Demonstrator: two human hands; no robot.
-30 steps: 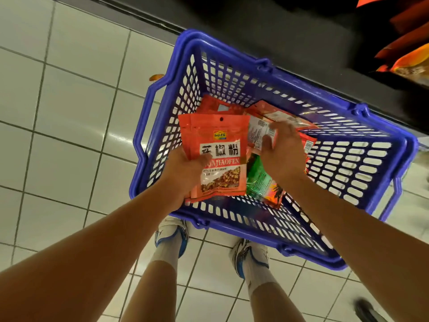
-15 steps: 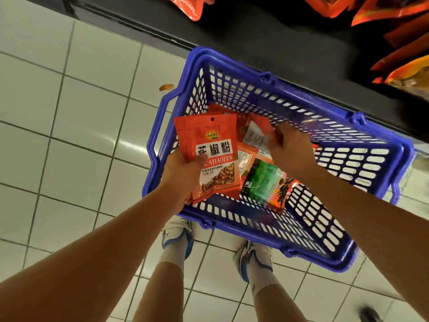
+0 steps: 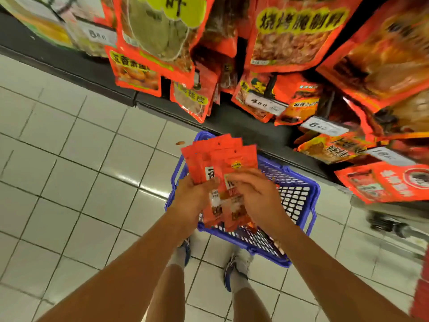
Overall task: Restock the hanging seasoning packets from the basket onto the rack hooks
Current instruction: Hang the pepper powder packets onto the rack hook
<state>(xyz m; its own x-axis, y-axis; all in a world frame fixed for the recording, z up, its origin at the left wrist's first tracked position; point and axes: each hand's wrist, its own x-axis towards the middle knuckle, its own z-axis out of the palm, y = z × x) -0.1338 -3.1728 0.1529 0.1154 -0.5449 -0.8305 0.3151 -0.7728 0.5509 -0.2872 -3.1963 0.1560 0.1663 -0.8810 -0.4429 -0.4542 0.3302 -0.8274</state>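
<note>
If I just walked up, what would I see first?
First you'd see the fan of red seasoning packets held up in the middle, gripped by the left hand and the right hand. Right under them sits a blue basket on the white tiled floor. Above and to the right, lots of bright orange hanging packets crowd the rack.
</note>
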